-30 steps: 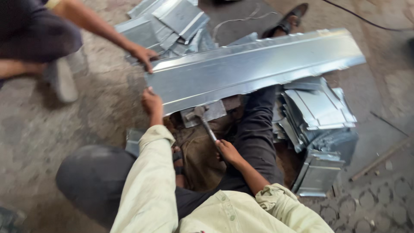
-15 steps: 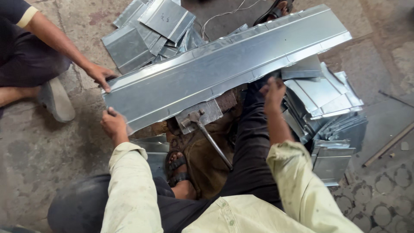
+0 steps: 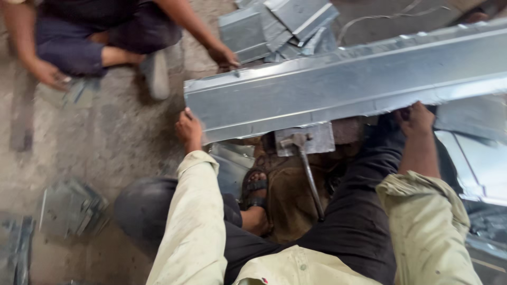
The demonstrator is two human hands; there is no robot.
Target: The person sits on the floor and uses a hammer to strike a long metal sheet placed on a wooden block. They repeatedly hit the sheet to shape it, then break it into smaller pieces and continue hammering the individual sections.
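Far to your left a co-worker sits on the floor, one hand point(image 3: 50, 74) resting on the concrete and the other hand point(image 3: 224, 55) touching the far edge of the long galvanised sheet-metal panel point(image 3: 343, 87). That panel lies across the scene in front of you, from near your left knee out past the right edge of view, raised above your legs.

Your left hand point(image 3: 189, 129) is at the panel's near left corner, fingers curled around the lower edge and gripping it. Keep that grip low on the fold and away from the raw cut corner, which looks sharp enough to cut.

Between your hands, just under the panel's near edge, a hammer point(image 3: 306, 169) lies with its head against a small flat metal plate point(image 3: 306, 140) and its handle pointing back toward you, beside your sandalled foot point(image 3: 256, 187). Neither hand touches it.

Your right hand point(image 3: 417, 119) is closed on the panel's near edge further right, fingers hooked beneath where they cannot be seen fully. Hold both ends level, so the long piece does not twist or sag between your grips, and match the co-worker's side.

A stack of folded metal pieces point(image 3: 274, 26) lies beyond the panel, and more lie at your right point(image 3: 475, 174).
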